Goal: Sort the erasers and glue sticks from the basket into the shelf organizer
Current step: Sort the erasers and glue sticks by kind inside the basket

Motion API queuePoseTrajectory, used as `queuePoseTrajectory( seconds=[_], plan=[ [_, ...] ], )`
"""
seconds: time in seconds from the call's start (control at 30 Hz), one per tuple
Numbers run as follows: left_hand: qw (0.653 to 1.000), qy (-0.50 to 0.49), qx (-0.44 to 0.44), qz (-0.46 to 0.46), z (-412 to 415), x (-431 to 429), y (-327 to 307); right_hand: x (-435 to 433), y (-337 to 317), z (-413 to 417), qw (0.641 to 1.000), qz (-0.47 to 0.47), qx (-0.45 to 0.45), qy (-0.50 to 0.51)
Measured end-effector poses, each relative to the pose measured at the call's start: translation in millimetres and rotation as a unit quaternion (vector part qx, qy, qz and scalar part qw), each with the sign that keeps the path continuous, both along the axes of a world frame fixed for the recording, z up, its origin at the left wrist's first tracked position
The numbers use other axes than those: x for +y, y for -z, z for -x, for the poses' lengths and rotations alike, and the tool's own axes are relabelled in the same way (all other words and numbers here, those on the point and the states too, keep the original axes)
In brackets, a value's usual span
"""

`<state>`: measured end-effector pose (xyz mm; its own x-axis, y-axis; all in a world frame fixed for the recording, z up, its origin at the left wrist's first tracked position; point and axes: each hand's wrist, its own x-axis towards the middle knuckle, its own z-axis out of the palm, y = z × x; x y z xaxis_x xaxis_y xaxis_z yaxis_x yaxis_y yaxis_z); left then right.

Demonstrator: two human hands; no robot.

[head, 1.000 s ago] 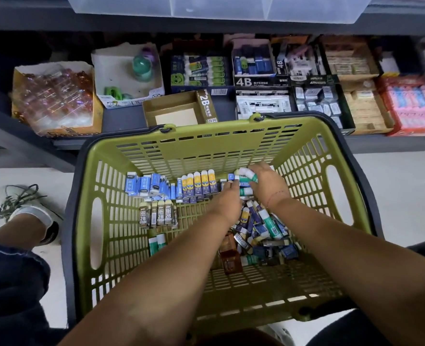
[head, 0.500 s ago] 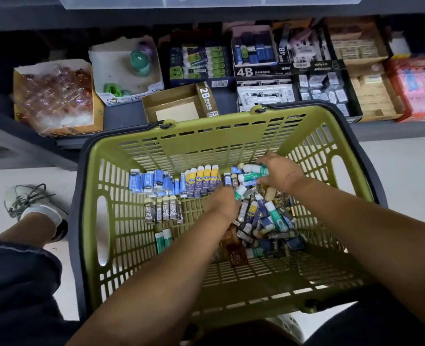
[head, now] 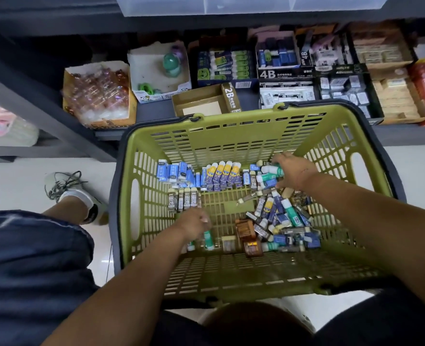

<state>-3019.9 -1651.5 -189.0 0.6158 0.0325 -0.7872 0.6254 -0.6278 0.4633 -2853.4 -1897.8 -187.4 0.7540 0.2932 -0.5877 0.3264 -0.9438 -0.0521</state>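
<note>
The grip of the left hand (head: 194, 224) is narrow. Its fingers are curled down on a single glue stick (head: 208, 239) with a green cap, at about 7 o'clock on the floor of the basket (head: 231, 123). The hand is blurred, so it cannot be told whether the stick is lifted or lies flat.

At 3 to 5 o'clock lies the loose pile (head: 281, 221) of mixed erasers and glue sticks, not sorted. The grip of the right hand (head: 295, 171), at about 1 o'clock, is closed around a bunch of green-capped glue sticks (head: 271, 171).

Toward the far wall the things stand in tidy rows: the 2B erasers (head: 184, 202) at 10 o'clock, the blue erasers (head: 174, 171) at 11 and the yellow-topped glue sticks (head: 222, 174) at 12.

Beyond the rim, on the shelf, an empty 2B box (head: 204, 103) stands just behind the basket. A box of green glue sticks (head: 226, 66) is farther back.

The step in hand seems to be the collecting of the green-capped sticks by kind, inside the basket. The next move probably calls for joining both catches into one firm hold. They must then be lifted over the far rim and laid into the box of the same kind, without dropping any.
</note>
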Motion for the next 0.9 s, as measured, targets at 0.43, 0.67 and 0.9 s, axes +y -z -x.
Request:
queuePoseTrajectory(
  seconds=[0.43, 0.67, 0.9],
  plan=[
    [0.971, 0.177, -0.037, -0.159, 2, 3, 12, 9, -2, -1, 0.996, 0.064, 0.006, -0.059],
    [0.94, 0.274, -0.036, -0.2, 3, 0, 18, 8, -5, -4, 0.995, 0.067, -0.041, -0.055],
    [0.989, 0.075, -0.099, -0.084, -1, -5, 10, 4, -9, -3, 1.0, 0.023, -0.006, 0.001]
  ],
)
